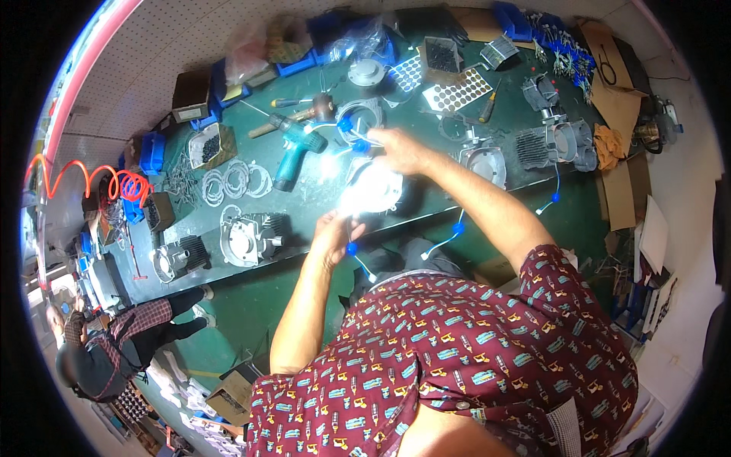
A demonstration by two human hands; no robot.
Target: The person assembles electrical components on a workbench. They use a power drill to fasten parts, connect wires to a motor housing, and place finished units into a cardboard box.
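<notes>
A round metal housing [381,186], its face washed out by glare, is in front of me at the table's near edge. My left hand [333,234] is closed on its lower left rim, near a cable with a blue ball-like piece [352,249] that hangs below. Above the housing, my right hand [397,151] pinches a white cable [371,140] with blue pieces on it; its fingertips are partly hidden. Just beyond lies a metal ring part [361,116]. A teal power drill [295,149] rests to the left of the housing.
More metal housings stand on the green table, at left [245,241] and right [484,166]. A hammer [312,110], a screwdriver [487,107] and a sticker sheet [458,91] lie farther back. Blue bins [297,64] line the back. Another person [99,354] is at far left.
</notes>
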